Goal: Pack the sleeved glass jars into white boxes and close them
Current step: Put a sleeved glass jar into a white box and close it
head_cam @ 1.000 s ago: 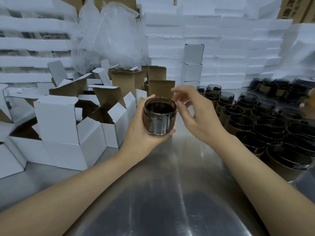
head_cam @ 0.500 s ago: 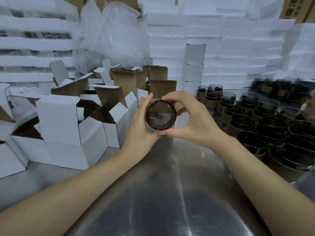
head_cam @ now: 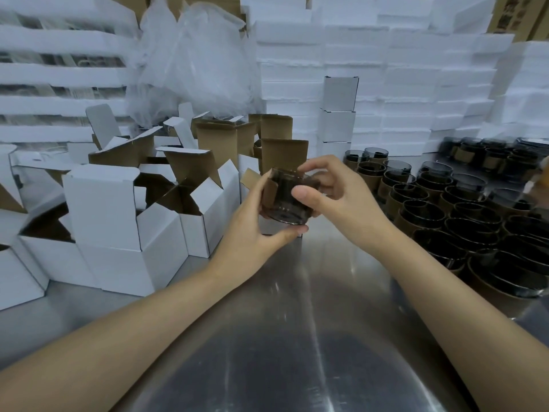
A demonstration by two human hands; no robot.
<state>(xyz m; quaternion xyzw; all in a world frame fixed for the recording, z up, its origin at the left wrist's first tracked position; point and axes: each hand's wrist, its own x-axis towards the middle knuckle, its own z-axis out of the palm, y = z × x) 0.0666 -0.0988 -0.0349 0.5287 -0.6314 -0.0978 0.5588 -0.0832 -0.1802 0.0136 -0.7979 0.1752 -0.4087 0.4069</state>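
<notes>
Head view shows the steel table nearest, below both hands. Above it the left hand cups a dark glass jar from beneath, thumb under its base, while the right hand pinches its rim and side. Smooth glass looks slippery and breakable; the cardboard sleeve probably gives the surer hold. Open white boxes stand left of the hands, more sleeved jars right, closed boxes beyond.

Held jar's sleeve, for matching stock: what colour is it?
Cardboard brown; the sleeve on the jar shows best in head view.
</notes>
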